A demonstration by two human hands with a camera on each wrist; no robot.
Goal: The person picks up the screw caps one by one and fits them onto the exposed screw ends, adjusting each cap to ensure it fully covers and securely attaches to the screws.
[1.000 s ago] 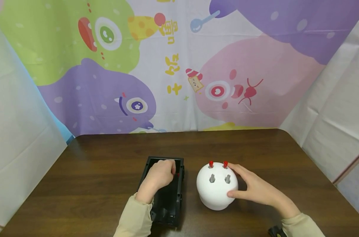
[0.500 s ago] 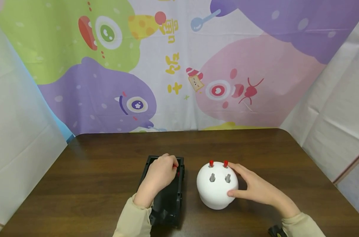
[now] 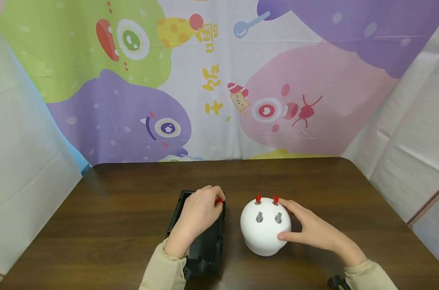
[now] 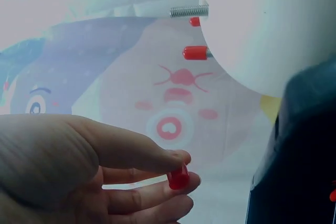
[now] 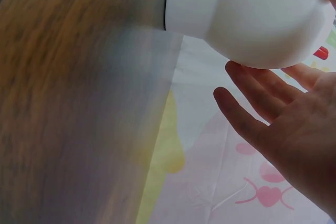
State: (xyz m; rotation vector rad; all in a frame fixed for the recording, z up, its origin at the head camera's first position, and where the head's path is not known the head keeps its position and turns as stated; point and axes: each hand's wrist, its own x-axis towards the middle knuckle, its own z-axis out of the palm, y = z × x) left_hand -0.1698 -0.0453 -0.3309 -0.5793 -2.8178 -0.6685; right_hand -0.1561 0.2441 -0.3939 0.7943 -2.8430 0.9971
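Between thumb and fingers, my left hand (image 3: 201,209) pinches a small red cap (image 4: 179,178), above the far right corner of a black tray (image 3: 205,247). A white ball-shaped body (image 3: 264,237) on a short base stands to the tray's right. From its top stick up two bare threaded bolts, a left bolt (image 3: 259,218) and a right bolt (image 3: 279,218). Behind them, two more posts wear red caps, a left cap (image 3: 258,199) and a right cap (image 3: 275,199). My right hand (image 3: 313,231) rests on the ball's right side, thumb in front, fairly straight fingers behind.
The brown wooden table (image 3: 114,225) ends at a cartoon-printed curtain (image 3: 219,137) behind. Another red piece (image 4: 333,195) shows inside the tray in the left wrist view. A small black object (image 3: 338,282) lies by the right sleeve.
My left hand has risen out of the tray and moved right, bringing the red cap into sight. The right hand and the white ball have stayed put.
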